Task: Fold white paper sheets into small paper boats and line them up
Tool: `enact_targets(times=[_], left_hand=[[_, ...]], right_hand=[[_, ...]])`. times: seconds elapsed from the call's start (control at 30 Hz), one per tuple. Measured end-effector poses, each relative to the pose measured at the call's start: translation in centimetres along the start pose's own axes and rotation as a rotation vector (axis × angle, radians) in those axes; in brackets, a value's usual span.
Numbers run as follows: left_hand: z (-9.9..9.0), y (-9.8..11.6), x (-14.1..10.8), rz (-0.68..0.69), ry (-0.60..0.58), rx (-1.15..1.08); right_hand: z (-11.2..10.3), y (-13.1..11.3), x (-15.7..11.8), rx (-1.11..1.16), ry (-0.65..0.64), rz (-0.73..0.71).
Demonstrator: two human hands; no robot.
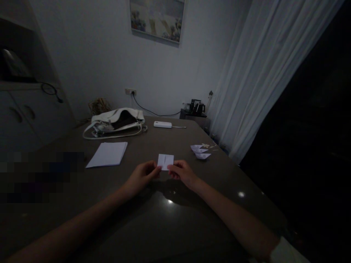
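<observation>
A small folded paper square (165,160) is held up over the table, with a fold line running down its middle. My left hand (142,175) pinches its lower left corner between thumb and fingers. At the lower right corner, my right hand (183,173) grips it the same way, the other fingers curled beneath. To the right lie folded paper boats (202,155), close together on the tabletop. A stack of white paper sheets (108,154) rests to the left of my hands.
On the dark, glossy table (164,226), a white handbag (117,122) stands at the back left. A white power bank (162,124) with a short cable lies at the back. Small pale scraps (207,145) are near the right edge. A kettle (197,107) sits beyond, beside a sheer curtain (241,73).
</observation>
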State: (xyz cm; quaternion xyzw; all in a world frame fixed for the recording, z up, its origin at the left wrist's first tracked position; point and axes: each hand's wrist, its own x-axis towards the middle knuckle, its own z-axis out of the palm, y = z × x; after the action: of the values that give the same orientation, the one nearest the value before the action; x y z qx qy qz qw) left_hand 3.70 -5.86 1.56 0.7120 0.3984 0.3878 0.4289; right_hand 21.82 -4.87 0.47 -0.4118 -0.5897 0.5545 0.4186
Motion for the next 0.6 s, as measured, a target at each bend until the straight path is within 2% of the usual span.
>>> enact_targets(times=[0.1,0.23,0.33,0.47,0.6], left_hand=[[0.1,0.0,0.0,-0.075,-0.046,-0.043],[0.2,-0.1,0.0,-0.05,-0.068,-0.126],[0.2,-0.5,-0.1,-0.029,-0.164,-0.178],[0.3,-1.0,-0.1,-0.073,-0.289,-0.203],[0.2,-0.9,0.0,-0.14,-0.32,-0.231]], right_hand=[[0.1,0.3,0.2,-0.031,0.024,-0.034],[0.5,0.3,0.1,-0.037,-0.093,0.002],[0.8,0.5,-0.1,-0.03,-0.178,0.022],[0.6,0.8,-0.2,-0.088,-0.201,-0.01],[0.2,0.5,-0.3,-0.15,-0.245,-0.082]])
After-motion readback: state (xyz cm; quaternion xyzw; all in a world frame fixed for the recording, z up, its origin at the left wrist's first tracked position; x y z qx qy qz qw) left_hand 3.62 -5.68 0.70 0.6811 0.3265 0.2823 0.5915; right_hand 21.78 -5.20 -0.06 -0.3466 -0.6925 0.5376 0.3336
